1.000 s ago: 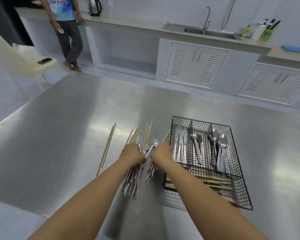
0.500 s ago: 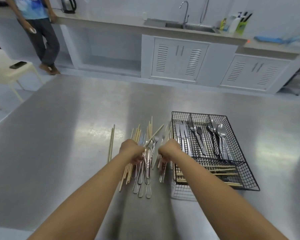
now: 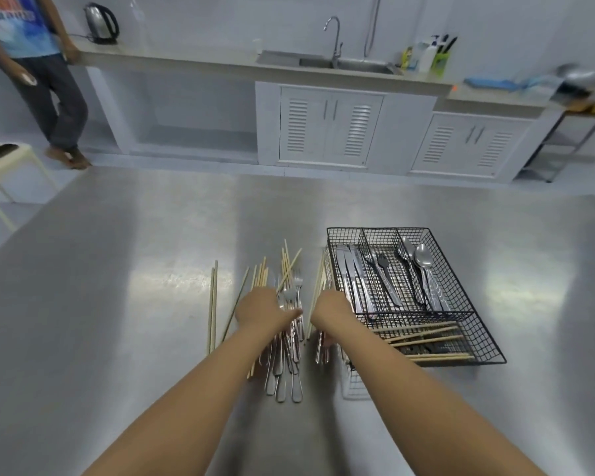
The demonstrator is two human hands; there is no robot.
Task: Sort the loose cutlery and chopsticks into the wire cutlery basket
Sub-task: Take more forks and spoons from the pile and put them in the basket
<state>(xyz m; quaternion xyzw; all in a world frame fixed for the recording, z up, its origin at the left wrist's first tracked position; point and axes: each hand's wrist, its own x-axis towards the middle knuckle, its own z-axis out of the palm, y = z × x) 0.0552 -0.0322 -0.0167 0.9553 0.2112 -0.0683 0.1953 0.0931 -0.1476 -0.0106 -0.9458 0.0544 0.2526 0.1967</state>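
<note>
On the steel table (image 3: 117, 304), two chopsticks (image 3: 212, 310) lie apart, long axis running away from the viewer. The left hand (image 3: 265, 309) presses flat, fingers spread, on the loose pile (image 3: 285, 355) of cutlery and chopsticks. The right hand (image 3: 330, 309) curls over cutlery; its grip cannot be told. The basket (image 3: 468, 286) holds knives (image 3: 349, 273), forks (image 3: 380, 269), spoons (image 3: 421, 266) lengthwise, and chopsticks crosswise in front.

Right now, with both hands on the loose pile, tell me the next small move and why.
Probably close the right hand on the metal pieces under it and carry them to the wire basket beside it. That hand is nearest the basket, which already holds knives, forks, spoons and chopsticks apart.
</note>
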